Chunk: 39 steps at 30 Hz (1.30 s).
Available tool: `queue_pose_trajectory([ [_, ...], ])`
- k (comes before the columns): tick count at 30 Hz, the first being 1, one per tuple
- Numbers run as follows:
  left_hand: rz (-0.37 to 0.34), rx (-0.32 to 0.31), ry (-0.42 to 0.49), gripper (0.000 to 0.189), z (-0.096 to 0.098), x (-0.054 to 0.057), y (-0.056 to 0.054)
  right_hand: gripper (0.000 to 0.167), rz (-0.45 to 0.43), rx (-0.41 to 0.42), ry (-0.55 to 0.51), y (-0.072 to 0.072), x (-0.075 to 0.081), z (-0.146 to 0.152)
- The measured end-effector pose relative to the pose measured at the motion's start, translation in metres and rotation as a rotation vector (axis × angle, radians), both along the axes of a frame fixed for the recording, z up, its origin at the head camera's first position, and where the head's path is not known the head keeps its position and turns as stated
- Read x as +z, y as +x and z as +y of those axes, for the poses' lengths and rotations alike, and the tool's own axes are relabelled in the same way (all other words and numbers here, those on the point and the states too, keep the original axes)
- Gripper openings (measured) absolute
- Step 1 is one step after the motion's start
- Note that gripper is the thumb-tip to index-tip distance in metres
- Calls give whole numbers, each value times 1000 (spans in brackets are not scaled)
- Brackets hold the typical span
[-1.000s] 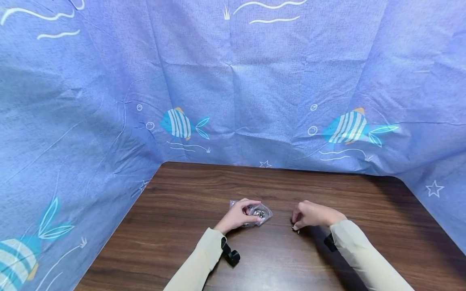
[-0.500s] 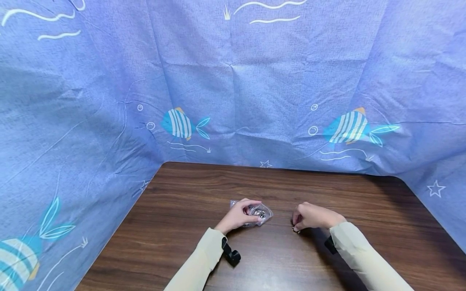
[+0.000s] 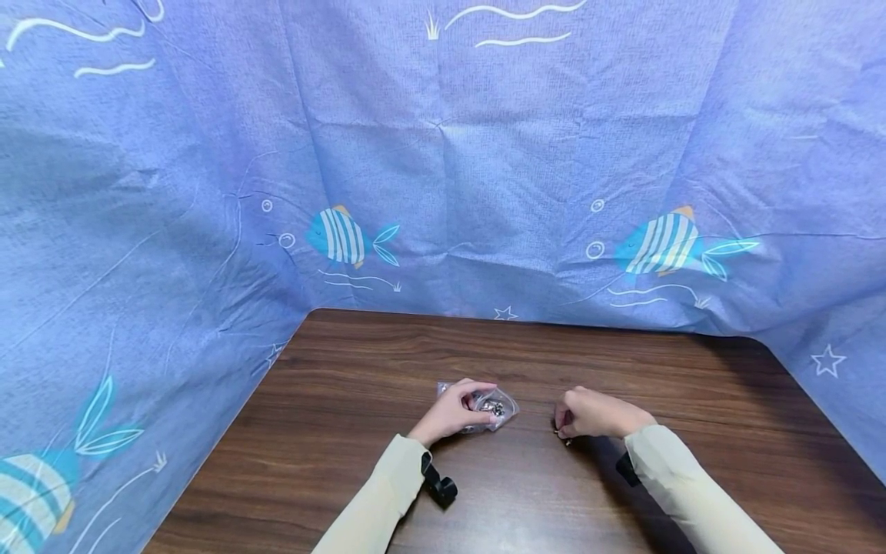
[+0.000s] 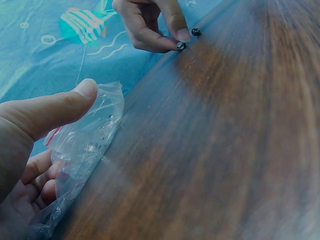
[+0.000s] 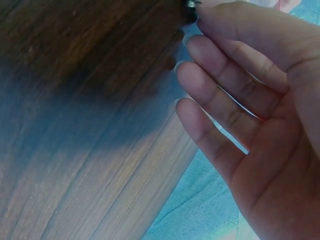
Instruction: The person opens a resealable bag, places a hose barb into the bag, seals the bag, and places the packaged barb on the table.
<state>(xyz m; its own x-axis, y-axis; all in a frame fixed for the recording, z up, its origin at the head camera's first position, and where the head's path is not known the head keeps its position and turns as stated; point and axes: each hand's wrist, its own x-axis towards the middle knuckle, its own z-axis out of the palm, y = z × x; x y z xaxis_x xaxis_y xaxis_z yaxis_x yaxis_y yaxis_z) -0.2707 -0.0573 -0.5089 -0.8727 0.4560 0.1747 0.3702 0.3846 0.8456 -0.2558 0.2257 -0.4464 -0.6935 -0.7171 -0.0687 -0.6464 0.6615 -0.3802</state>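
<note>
My left hand (image 3: 451, 412) holds open a clear zip bag (image 4: 95, 135), the thumb on one side and fingers on the other. Inside the bag lie several small shiny metal parts (image 3: 494, 408). To the right of it, my right hand (image 3: 595, 412) is low over the table. Its thumb and index finger pinch a small dark, shiny metal piece (image 4: 181, 45), whose kind I cannot tell. A second such piece (image 4: 196, 31) lies on the table beside the fingertips. In the right wrist view the metal piece (image 5: 191, 4) shows at the top edge, by the thumb tip.
The dark wood-grain table (image 3: 332, 369) spreads around both hands. A blue cloth (image 3: 512, 177) printed with fish hangs behind it and at both sides. Each wrist wears a black camera mount, such as the left mount (image 3: 439, 485).
My right hand makes only slight movements at the fingertips, and its wrist has dropped a little toward me. The left hand and the bag have kept their place.
</note>
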Motion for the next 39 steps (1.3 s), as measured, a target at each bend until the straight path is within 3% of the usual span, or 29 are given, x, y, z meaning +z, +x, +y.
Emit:
queue_pose_trajectory([
  [11, 0, 3, -5, 52, 1, 1, 0, 13, 31, 13, 7, 0, 1, 0],
  [22, -3, -3, 7, 51, 0, -1, 0, 12, 3, -7, -9, -4, 5, -5],
  [39, -5, 0, 16, 52, 0, -3, -2, 4, 94, 12, -23, -16, 19, -22],
])
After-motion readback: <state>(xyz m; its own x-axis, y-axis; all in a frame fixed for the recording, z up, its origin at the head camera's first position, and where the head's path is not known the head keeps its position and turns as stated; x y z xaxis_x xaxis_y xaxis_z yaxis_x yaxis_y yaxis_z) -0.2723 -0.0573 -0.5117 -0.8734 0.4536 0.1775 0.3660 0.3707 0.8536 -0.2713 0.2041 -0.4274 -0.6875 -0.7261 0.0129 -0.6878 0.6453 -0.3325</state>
